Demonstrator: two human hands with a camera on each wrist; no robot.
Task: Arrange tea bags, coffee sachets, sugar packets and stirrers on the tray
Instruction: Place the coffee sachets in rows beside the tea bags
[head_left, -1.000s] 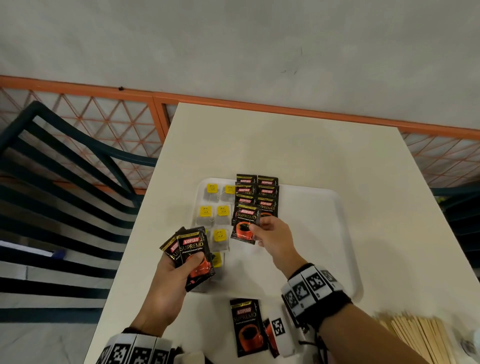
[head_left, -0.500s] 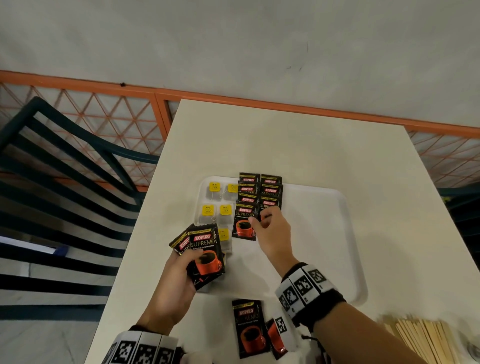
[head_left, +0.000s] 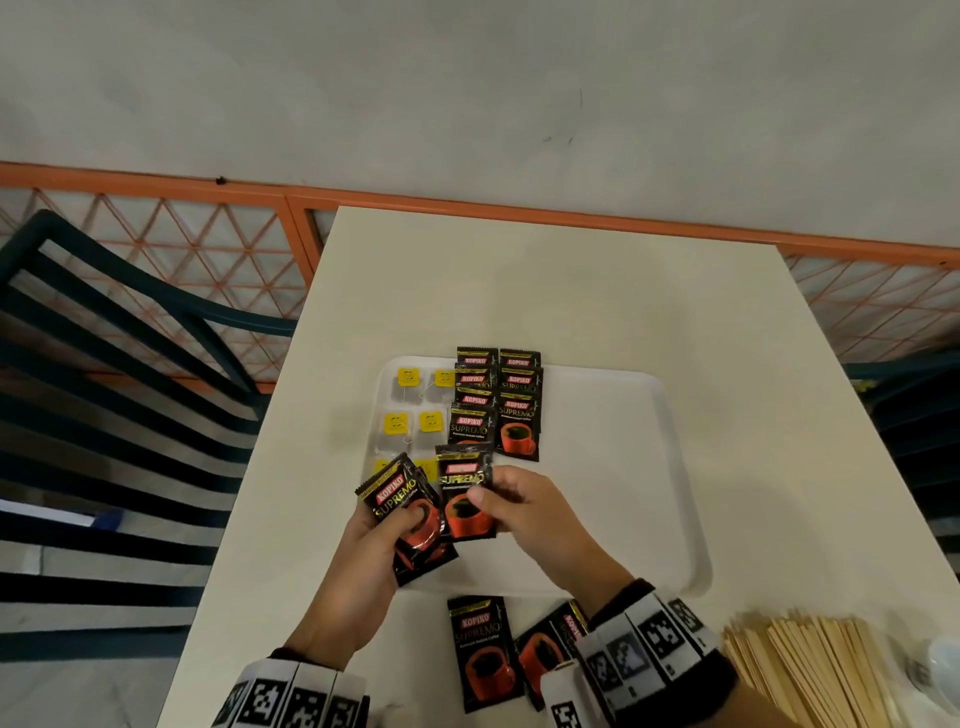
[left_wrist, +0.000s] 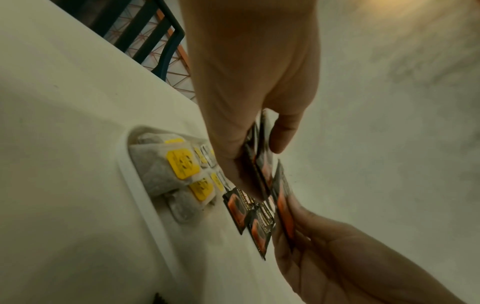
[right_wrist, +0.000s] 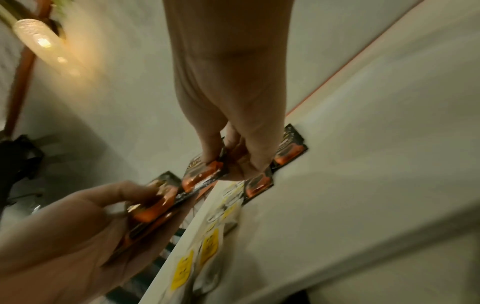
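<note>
A white tray (head_left: 670, 467) lies on the cream table. Tea bags (head_left: 395, 423) with yellow tags fill its left side, and black coffee sachets (head_left: 517, 415) overlap in two columns beside them. My left hand (head_left: 384, 540) grips a small stack of coffee sachets (head_left: 402, 501) over the tray's near left corner, thumb on top. My right hand (head_left: 506, 499) pinches one coffee sachet (head_left: 464, 491) upright just right of that stack. In the left wrist view the held stack (left_wrist: 262, 164) shows edge-on. In the right wrist view the pinched sachet (right_wrist: 201, 176) shows under my thumb.
Two loose coffee sachets (head_left: 483, 649) lie on the table near the tray's front edge. A bundle of wooden stirrers (head_left: 810, 670) sits at the near right. A dark slatted chair (head_left: 130, 364) stands left of the table, with an orange railing (head_left: 571, 213) behind.
My right hand left the sachet it was laying in the tray's left column, drew back to my left hand and now pinches another sachet from that stack.
</note>
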